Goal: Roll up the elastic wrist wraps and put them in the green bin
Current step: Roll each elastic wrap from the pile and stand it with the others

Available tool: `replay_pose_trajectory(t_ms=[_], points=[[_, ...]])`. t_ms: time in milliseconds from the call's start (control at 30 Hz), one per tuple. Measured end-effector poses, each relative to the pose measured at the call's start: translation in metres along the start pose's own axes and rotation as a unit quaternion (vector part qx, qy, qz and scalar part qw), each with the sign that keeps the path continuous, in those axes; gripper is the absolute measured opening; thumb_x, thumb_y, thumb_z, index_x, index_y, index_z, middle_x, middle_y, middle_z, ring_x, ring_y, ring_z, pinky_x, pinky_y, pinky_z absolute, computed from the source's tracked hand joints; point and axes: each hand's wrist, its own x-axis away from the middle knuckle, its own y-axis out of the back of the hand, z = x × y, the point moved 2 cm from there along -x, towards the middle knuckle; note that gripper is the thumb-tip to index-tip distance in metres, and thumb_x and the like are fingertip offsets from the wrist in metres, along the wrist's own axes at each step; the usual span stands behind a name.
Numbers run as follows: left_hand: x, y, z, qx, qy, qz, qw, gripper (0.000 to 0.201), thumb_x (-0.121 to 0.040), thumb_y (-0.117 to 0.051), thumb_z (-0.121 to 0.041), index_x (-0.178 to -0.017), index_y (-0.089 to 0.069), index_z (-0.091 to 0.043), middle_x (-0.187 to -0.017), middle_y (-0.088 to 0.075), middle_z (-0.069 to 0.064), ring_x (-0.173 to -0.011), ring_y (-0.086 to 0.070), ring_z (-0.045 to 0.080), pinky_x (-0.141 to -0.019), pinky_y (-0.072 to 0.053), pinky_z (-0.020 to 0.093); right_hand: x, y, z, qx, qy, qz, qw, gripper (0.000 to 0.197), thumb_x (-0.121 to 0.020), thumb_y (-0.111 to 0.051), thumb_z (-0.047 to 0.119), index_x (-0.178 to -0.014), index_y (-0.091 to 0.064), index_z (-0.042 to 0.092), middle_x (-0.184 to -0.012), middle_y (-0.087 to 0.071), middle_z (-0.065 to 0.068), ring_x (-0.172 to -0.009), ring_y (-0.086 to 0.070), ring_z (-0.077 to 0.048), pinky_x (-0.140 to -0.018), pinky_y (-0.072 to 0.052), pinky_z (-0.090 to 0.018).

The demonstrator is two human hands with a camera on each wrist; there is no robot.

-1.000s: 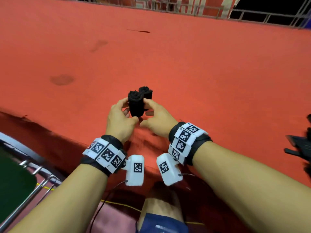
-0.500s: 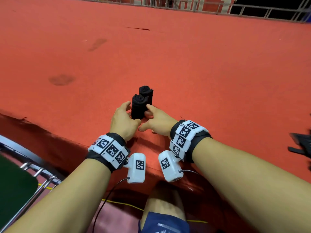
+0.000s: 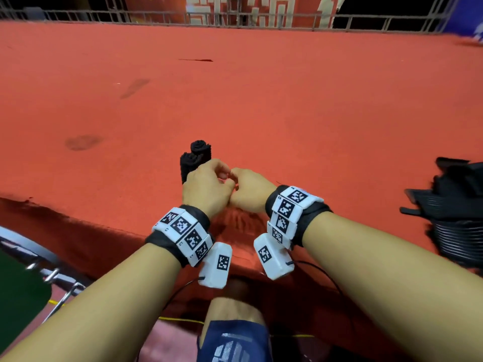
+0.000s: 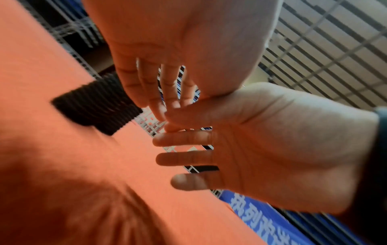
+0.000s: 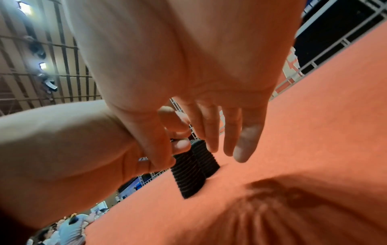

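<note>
Little readable text
White Chinese characters, too blurred to read, stand on a blue banner (image 4: 270,213); the wrist tags (image 3: 183,228) carry only square codes.

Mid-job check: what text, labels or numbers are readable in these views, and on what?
Nothing reads clearly enough to quote.
blue banner: white Chinese characters, cropped and blurred, unreadable.
red backdrop: large white shapes, cropped, unreadable.
wrist bands: square black-and-white code markers; tiny marks beside them too small to read.
shorts: white print, cropped, unreadable.
</note>
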Motion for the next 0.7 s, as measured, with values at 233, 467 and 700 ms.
replay_pose_trajectory(t_ms=[233, 467, 700], points=[[0.021, -0.059, -0.084, -0.172, -0.128, 0.125, 0.969, 0.025, -0.084, -0.060, -0.028, -0.108, -0.065, -0.031, -0.111, -0.070, -0.004, -0.104, -0.066, 0.028, -0.089, -0.054, 0.043, 0.056, 0.057, -0.077, 0.083, -0.083, -0.067, 0.991, 0.057, -0.080, -0.069, 0.029, -0.132, -0.056, 0.013, -0.119, -0.068, -0.010, -0.107, -0.064, -0.031, -0.087, -0.055, -0.037], [0.060, -0.136, -0.166, -0.239, -0.229, 0.206, 0.921, 0.032, -0.083, -0.060, -0.033, -0.116, -0.062, -0.033, -0.121, -0.067, -0.003, -0.108, -0.065, 0.029, -0.089, -0.054, 0.041, 0.141, 0.111, -0.158, 0.112, -0.178, -0.141, 0.968, 0.063, -0.079, -0.069, 0.034, -0.137, -0.054, 0.016, -0.129, -0.064, -0.012, -0.116, -0.062, -0.033, -0.096, -0.054, -0.042], [0.111, -0.203, -0.230, -0.200, -0.299, 0.284, 0.889, 0.030, -0.087, -0.063, -0.037, -0.116, -0.066, -0.031, -0.121, -0.069, 0.000, -0.112, -0.064, 0.029, -0.092, -0.053, 0.041, 0.230, 0.148, -0.223, 0.107, -0.262, -0.231, 0.931, 0.039, -0.084, -0.068, 0.026, -0.119, -0.064, 0.013, -0.123, -0.064, -0.011, -0.111, -0.062, -0.033, -0.090, -0.053, -0.040]])
